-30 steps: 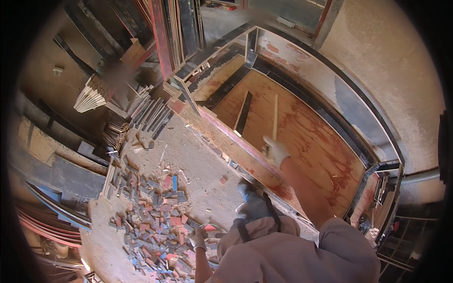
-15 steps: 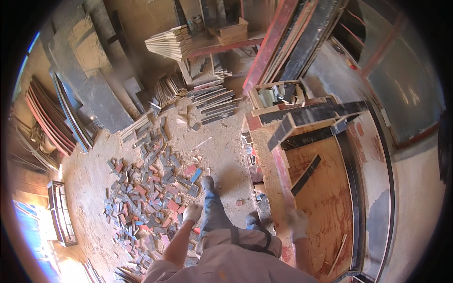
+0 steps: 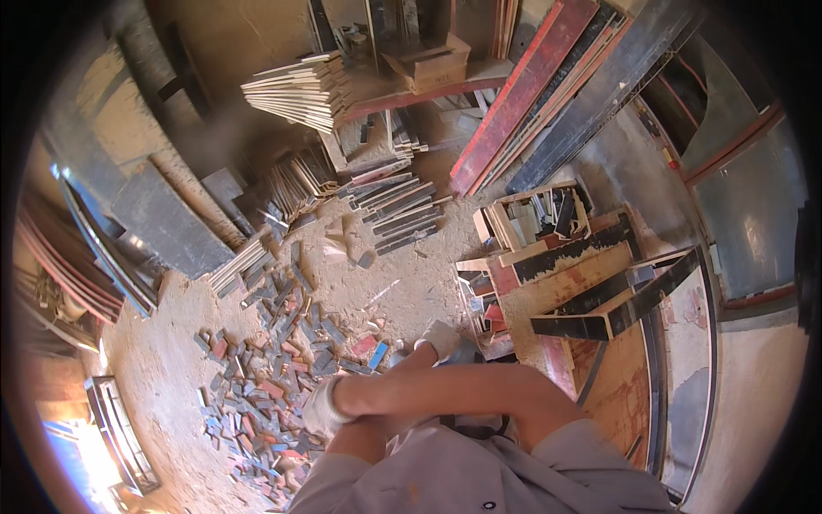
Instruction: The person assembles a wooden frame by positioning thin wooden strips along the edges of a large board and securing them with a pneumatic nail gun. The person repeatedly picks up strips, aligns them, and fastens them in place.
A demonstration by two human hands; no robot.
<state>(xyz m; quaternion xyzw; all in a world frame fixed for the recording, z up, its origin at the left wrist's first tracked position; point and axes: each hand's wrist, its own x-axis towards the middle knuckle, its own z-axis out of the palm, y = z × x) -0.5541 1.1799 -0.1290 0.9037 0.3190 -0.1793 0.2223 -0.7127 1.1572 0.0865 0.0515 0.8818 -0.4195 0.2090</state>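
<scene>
Blocks point(image 3: 272, 390) lie scattered beside my crossed, gloved hands.
They rest loose on the floor point(image 3: 163, 368), just left of my right hand point(image 3: 322, 409); one blue block point(image 3: 378, 355) sits between it and my left hand point(image 3: 440, 339), which is beyond my right forearm point(image 3: 454, 392). I judge each piece light, stiff and hard to break, gritty rather than slippery, best taken by its long edges. Whether my fingers are spread or pressed together I cannot tell, nor whether either palm holds anything.
</scene>
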